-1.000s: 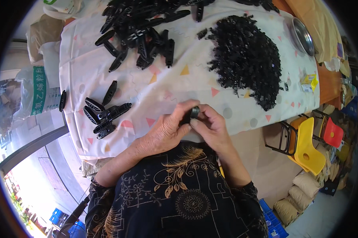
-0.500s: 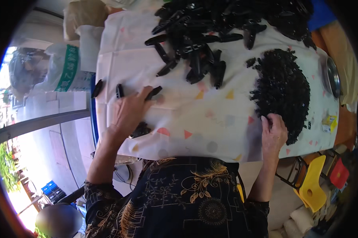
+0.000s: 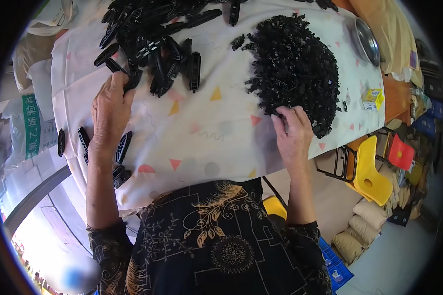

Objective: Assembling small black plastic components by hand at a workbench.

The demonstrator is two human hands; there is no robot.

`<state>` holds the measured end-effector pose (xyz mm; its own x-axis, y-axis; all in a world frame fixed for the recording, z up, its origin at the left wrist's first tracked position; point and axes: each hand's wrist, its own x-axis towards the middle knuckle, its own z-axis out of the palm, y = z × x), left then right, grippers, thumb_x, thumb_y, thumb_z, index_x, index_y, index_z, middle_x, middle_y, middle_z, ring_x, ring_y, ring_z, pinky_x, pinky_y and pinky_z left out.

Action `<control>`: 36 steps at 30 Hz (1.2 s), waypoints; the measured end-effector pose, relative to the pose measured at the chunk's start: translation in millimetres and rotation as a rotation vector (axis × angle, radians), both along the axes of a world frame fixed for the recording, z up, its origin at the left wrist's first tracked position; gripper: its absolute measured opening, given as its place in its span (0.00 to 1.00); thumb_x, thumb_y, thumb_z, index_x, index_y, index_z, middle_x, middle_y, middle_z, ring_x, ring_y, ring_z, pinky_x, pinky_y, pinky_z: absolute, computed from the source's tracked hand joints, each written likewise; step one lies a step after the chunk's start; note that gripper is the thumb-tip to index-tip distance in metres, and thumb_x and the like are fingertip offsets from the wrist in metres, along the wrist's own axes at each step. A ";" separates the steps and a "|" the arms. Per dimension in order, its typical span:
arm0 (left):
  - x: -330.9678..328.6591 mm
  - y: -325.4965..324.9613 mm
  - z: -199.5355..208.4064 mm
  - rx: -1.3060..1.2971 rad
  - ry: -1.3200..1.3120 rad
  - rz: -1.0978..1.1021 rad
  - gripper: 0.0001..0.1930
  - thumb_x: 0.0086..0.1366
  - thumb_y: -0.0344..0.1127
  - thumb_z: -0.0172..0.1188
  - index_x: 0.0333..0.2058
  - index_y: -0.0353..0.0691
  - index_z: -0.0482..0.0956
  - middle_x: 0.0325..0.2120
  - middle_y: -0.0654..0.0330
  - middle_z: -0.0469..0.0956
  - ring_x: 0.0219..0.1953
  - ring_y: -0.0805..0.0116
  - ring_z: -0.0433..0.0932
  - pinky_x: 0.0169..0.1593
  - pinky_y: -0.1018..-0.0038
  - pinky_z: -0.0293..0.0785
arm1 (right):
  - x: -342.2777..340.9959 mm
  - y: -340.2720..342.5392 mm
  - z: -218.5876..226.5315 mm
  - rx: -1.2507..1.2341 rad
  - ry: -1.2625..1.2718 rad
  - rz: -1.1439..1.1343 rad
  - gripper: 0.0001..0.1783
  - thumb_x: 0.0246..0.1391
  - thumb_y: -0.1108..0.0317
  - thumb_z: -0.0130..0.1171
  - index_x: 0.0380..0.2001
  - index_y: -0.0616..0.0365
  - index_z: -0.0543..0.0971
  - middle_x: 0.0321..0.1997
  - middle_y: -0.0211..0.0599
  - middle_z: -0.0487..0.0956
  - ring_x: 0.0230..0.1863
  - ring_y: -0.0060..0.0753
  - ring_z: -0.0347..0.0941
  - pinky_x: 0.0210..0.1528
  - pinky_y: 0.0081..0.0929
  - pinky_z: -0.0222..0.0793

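Piled black parts [image 3: 295, 64], stacked sacks [image 3: 348, 246] and a blue crate [image 3: 335, 268] suggest a workshop.

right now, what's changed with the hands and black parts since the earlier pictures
The left hand has reached forward and left to a black piece by the heap of long pieces; its grip is unclear. The right hand has moved right to the near edge of the small-parts pile. The dark part both hands held at first is no longer between them. The yellow box and metal bowl stayed put.
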<state>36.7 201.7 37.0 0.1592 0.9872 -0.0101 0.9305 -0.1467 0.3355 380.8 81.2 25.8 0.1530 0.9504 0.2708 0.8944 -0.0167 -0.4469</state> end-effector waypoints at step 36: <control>99.0 -115.6 12.8 -1.183 -1.645 -0.105 0.22 0.68 0.36 0.48 0.57 0.34 0.61 0.41 0.52 0.78 0.37 0.72 0.80 0.31 0.84 0.74 | -40.6 -49.3 28.5 0.483 0.167 0.433 0.13 0.44 0.88 0.59 0.34 0.64 0.76 0.38 0.46 0.78 0.33 0.39 0.75 0.32 0.25 0.72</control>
